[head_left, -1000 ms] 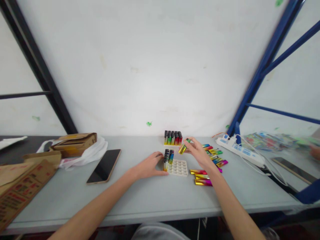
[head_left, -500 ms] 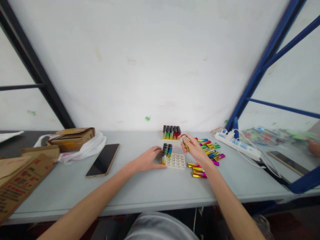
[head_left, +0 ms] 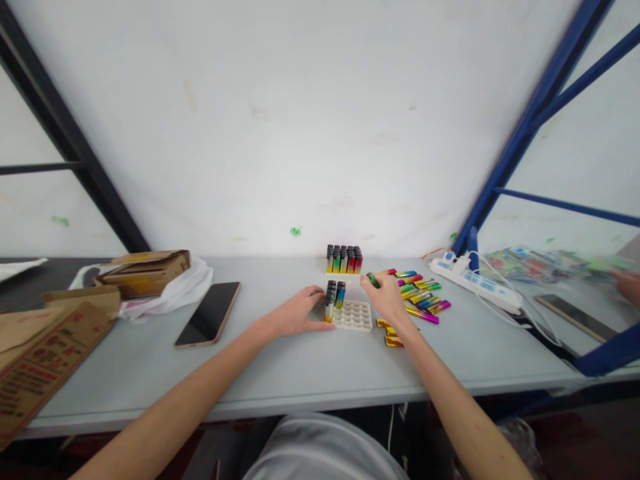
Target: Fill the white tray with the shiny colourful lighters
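Note:
My left hand (head_left: pixel 300 312) spans the left edge of a white tray (head_left: pixel 357 319) with round holes, its thumb at the front corner and fingers curved behind. Several black-topped lighters (head_left: pixel 329 303) with shiny, multicoloured wraps stand upright in the tray's left columns; the other holes in view hold nothing. Just beyond the tray's right rear corner, my right hand (head_left: pixel 383 293) pinches a green lighter (head_left: pixel 373 280), mostly covered by the fingers. Beside that hand, a loose pile of metallic lighters (head_left: pixel 420 293) lies on the table, partly hidden by the wrist.
A second tray full of lighters (head_left: pixel 344 260) stands near the wall. On the left are a phone (head_left: pixel 207 315), a white bag (head_left: pixel 200 283) and cardboard boxes (head_left: pixel 60 360). A power strip (head_left: pixel 480 287) lies right, beyond it another phone (head_left: pixel 575 317) and another person's hand (head_left: pixel 627 285).
My right hand has turned slightly, so less of the green lighter shows. My left hand stays at the tray. The whole view has shifted a little.

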A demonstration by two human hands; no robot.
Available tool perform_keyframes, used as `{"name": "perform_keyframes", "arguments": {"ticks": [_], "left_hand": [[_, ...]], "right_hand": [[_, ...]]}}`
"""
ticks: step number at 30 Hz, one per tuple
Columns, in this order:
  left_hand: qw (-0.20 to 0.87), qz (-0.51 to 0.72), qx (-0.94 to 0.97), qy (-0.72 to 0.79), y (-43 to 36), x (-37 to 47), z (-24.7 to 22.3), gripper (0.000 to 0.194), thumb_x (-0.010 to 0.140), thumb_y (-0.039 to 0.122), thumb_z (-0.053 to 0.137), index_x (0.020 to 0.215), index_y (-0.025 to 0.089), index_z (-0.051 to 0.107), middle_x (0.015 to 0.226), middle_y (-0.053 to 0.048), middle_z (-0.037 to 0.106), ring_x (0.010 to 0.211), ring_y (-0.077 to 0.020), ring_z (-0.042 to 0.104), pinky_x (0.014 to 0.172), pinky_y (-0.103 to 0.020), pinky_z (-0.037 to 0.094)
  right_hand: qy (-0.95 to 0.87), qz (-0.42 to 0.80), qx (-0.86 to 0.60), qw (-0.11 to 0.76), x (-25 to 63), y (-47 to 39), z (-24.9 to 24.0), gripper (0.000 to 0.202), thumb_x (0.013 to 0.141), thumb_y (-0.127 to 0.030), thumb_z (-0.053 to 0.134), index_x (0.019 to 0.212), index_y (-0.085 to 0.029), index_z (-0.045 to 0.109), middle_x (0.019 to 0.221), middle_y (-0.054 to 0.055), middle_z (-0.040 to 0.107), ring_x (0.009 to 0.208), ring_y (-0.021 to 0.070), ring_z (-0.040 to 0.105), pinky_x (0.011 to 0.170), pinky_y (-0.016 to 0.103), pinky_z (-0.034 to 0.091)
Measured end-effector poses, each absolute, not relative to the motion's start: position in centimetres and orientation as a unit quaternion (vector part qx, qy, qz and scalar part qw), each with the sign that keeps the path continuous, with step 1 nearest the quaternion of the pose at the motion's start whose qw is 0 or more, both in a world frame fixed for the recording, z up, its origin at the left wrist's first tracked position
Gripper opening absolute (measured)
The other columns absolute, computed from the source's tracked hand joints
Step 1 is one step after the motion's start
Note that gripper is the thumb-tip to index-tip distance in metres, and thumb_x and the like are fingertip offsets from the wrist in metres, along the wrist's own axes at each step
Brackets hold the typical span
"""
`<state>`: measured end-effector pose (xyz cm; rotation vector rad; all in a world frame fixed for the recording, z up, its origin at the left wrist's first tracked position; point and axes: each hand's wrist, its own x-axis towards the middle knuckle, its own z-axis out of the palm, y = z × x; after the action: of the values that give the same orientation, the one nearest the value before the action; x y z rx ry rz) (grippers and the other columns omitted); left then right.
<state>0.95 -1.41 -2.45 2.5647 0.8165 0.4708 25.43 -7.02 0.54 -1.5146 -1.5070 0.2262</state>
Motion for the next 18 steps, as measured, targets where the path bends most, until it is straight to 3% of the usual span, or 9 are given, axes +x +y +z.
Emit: {"name": "perform_keyframes", "arguments": {"ticks": [6, 11, 18], "left_hand": [[0.194, 0.180, 0.921, 0.286, -1.23, 0.93, -2.80, 0.074, 0.081, 0.068, 0.076, 0.133, 0.017, 0.062, 0.138, -0.017, 0.059, 0.129, -0.0349, 0.057, 0.116, -0.047, 0.044], [0.202, 0.185, 0.919, 0.285, -1.20, 0.89, -2.84, 0.073, 0.081, 0.066, 0.077, 0.132, 0.016, 0.063, 0.138, -0.017, 0.060, 0.130, -0.0354, 0.058, 0.118, -0.048, 0.043], [0.207, 0.182, 0.916, 0.292, -1.38, 0.92, -2.50, 0.073, 0.079, 0.065, 0.079, 0.131, 0.015, 0.064, 0.138, -0.017, 0.060, 0.130, -0.0364, 0.058, 0.117, -0.048, 0.044]], "right_hand": [[-0.631, 0.093, -0.602, 0.480, 25.15, -7.17, 0.53, 0.034, 0.085, -0.045, 0.044, 0.060, -0.024, 0.032, 0.055, -0.004, 0.033, 0.058, 0.0137, 0.037, 0.057, 0.029, 0.022], [-0.640, 0.091, -0.592, 0.482, 25.04, -7.20, 0.66, 0.044, 0.093, -0.054, 0.045, 0.062, -0.023, 0.038, 0.056, -0.004, 0.040, 0.059, 0.0138, 0.038, 0.059, 0.029, 0.024], [-0.647, 0.083, -0.597, 0.467, 25.01, -7.21, 0.44, 0.038, 0.088, -0.046, 0.046, 0.059, -0.023, 0.035, 0.054, -0.004, 0.035, 0.057, 0.0132, 0.035, 0.058, 0.029, 0.021]]}}
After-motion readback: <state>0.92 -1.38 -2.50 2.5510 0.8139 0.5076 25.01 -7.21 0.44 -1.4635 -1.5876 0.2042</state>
